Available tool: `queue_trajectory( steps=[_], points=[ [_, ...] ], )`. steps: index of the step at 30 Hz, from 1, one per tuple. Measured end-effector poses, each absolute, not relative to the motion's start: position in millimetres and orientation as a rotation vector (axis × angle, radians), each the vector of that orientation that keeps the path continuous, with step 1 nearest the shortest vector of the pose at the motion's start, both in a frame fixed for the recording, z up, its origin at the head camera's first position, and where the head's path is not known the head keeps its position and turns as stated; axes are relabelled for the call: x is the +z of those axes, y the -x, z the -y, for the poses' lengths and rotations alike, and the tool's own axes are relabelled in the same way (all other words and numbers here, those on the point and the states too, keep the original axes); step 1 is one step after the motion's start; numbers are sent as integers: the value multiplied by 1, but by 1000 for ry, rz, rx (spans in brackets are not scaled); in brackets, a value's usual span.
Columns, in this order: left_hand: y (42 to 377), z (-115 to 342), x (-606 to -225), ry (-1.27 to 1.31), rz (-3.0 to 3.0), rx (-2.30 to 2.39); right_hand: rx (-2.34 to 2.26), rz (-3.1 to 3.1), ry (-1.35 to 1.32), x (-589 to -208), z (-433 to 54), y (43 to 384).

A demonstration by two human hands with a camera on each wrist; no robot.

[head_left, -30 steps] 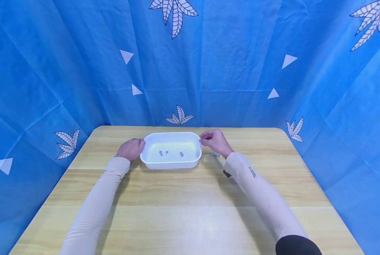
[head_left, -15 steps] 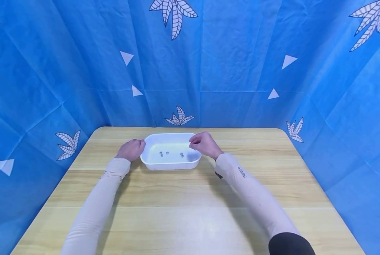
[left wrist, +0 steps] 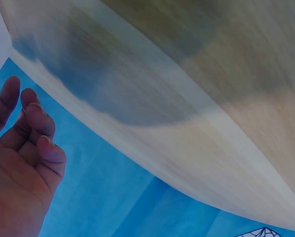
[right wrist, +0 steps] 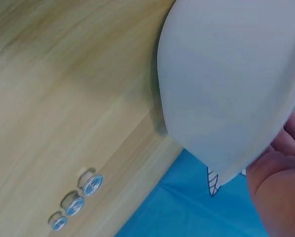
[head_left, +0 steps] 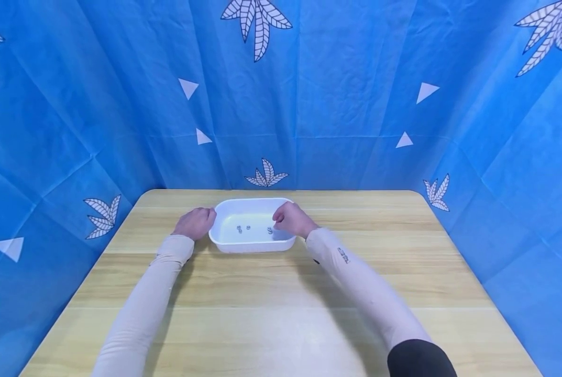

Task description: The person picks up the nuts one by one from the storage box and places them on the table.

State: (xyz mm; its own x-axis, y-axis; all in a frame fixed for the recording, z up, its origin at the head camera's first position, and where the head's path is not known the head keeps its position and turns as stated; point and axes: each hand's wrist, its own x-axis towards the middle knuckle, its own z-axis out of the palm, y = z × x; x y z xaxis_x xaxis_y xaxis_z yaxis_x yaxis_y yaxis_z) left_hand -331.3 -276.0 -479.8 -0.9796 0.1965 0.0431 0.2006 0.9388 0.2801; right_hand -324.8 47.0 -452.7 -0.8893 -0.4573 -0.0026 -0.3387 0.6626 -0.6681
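Your left hand [head_left: 195,222] grips the left end of the tub [head_left: 252,247], its knuckles up at the rim. From the left wrist you see those fingers bent about halfway, with gaps between some of them (the thumb's hold is out of that view), and a white bit of the tub at the corner.

Your right hand [head_left: 294,220] reaches over the right end of the tub, with its fingertips inside. The fingers are curled in and bunched together; you cannot tell whether they have hold of anything, nor whether they touch the floor of the tub.

The white tub sits upright on the far part of the table [head_left: 271,293], between your hands. Small metal bits lie on its floor: a little cluster [head_left: 239,229] toward the left, a single bit [head_left: 248,228] just beside it, and a small group [head_left: 269,230] near your right fingertips. Three more bits [right wrist: 74,204] stand in a row on the table near the tub's right end, as the right wrist view shows.

You wear pale sleeves [head_left: 139,309], with a black band [head_left: 419,358] near the right elbow. Behind the wood-grain table hangs a blue curtain [head_left: 346,104] printed with white leaves and triangles.
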Motion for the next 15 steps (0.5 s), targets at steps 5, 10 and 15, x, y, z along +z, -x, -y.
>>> queue_trajectory(
  steps=[5, 10, 15],
  points=[
    [332, 276, -480, 314, 3074, -451, -967, -2723, 620, -453, -40, 325],
    [331, 276, -480, 315, 3062, -456, -908, -2739, 585, -454, -33, 326],
    [330, 276, -481, 304, 3067, -455, -844, -2764, 577, -457, -28, 326]
  ],
)
